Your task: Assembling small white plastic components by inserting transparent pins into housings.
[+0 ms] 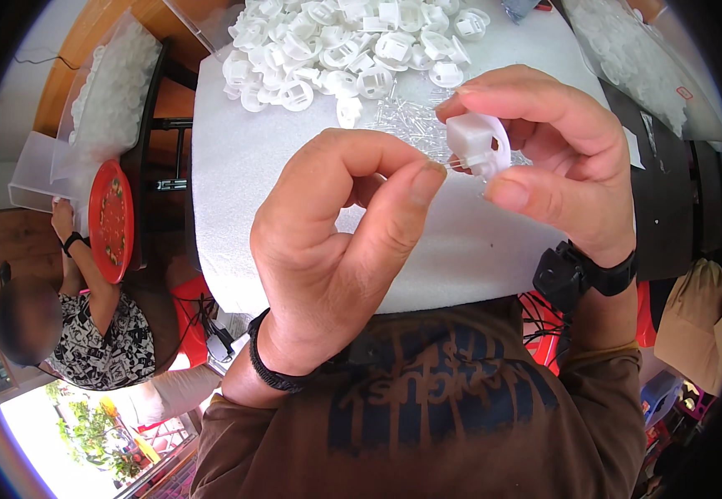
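In front of my chest, my right hand (552, 154) grips a white plastic housing (475, 141), a round flange with a boxy block on it, between thumb and fingers. My left hand (344, 216) pinches a thin wire-like pin (454, 164) between thumb and forefinger. The pin's far end meets the housing's lower side; whether it is inside cannot be seen. Behind the hands lies a scatter of thin, shiny pins (406, 121) on the white-covered table (228, 191). Beyond them rises a heap of similar white housings (319, 50).
A bag of white parts (115, 79) stands at the left beside a clear plastic bin (36, 175) and a red tray (111, 220). A seated person (103, 333) reaches to the bin. Another bag of white parts (627, 58) lies at the far right, with brown paper bags (697, 324) lower down.
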A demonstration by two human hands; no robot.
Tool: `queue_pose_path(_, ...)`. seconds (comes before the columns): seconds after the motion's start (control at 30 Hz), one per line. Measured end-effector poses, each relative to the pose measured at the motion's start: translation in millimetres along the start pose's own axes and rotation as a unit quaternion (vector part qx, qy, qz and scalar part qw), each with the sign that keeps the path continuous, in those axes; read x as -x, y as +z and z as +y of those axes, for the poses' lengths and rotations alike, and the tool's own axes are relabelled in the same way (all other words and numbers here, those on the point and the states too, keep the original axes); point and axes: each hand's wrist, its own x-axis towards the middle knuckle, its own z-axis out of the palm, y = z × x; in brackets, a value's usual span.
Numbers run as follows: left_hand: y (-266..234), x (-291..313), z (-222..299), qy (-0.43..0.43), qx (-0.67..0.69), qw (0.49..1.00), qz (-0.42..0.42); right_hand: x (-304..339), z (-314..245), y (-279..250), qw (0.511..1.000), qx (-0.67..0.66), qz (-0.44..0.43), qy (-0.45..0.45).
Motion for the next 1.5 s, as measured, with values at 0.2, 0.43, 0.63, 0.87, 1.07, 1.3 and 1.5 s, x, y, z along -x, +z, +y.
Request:
queue_pose_path(0.2,-3,-2,-1,0.026,-0.024,0.999,-0.005,0,-1,1,1.000,-0.006,0.004,0.005)
queue_pose_path(0.43,-3,-4,4,0.037,-0.059,0.998,-0.012,-1,-1,0,1.000,-0.007,0.000,-0.016)
queue_pose_path(0.63,-2,-2,0,0.156,-0.100,0.983,-0.014,1,-5,1,0.999,-0.019,0.007,0.037)
queue_pose_path(0.87,-2,-2,-4,0.176,-0.111,0.978,0.002,2,-3,1,0.999,-0.008,-0.001,0.036)
queue_pose_path(1.07,-5,-2,2,0.125,-0.063,0.990,0.004,3,-7,8,0.988,-0.121,0.017,0.094)
queue_pose_path(1.3,-3,-3,6,0.138,-0.078,0.987,0.001,4,-8,7,0.985,-0.131,0.031,0.110)
queue_pose_path(1.5,1,0,5,0.170,-0.095,0.981,0.000,4,-11,6,0.985,-0.127,0.029,0.116)
